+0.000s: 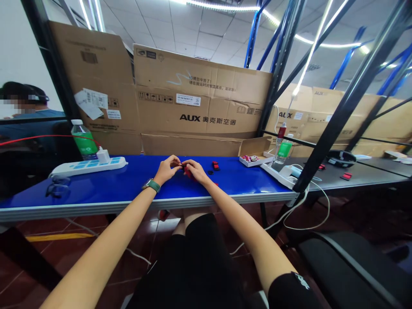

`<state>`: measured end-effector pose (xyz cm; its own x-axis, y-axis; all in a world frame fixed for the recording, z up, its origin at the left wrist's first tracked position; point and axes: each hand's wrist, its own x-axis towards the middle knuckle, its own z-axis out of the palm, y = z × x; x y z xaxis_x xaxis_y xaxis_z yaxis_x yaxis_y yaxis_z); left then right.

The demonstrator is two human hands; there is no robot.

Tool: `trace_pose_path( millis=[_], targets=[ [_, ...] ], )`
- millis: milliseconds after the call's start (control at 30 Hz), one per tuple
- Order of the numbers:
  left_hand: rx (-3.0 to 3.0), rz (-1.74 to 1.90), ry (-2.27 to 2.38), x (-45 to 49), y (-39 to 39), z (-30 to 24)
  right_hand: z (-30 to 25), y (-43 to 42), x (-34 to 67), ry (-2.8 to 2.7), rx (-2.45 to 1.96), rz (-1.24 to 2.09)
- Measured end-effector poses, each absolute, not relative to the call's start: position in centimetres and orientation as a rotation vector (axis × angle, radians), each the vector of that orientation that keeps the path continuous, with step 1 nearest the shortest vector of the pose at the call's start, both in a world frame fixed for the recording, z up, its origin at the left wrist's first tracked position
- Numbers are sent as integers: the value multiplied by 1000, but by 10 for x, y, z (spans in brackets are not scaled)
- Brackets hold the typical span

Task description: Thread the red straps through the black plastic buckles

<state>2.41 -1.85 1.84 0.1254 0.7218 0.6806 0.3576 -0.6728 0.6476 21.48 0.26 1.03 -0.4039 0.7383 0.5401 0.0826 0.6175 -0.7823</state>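
Both hands meet over the blue table (122, 189). Between them is a small red strap-like piece (188, 172) with a black part, mostly covered by fingers. My right hand (197, 171) is closed on its red portion. My left hand (166, 170), with a green-banded watch on the wrist, pinches at the black part from the other side. Just right of my hands lie a red and black folded piece (215, 165) and a small black piece (210, 172). A bit of red (216, 185) shows beside my right wrist.
At the left are a power strip (90, 166), a bottle (84, 139) and eyeglasses (58, 186). An open small box (254, 159) holds pink and red items. Another power strip (278, 175) lies near the rack post (341, 94). Cardboard (206, 116) walls the back. A person (35, 116) sits far left.
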Motion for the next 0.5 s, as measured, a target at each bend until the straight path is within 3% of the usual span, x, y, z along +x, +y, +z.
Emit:
trace_pose_path(
  millis=[500],
  targets=[
    [2387, 1414, 1014, 29, -24, 21, 4, 13, 220, -1488, -672, 1062]
  ],
)
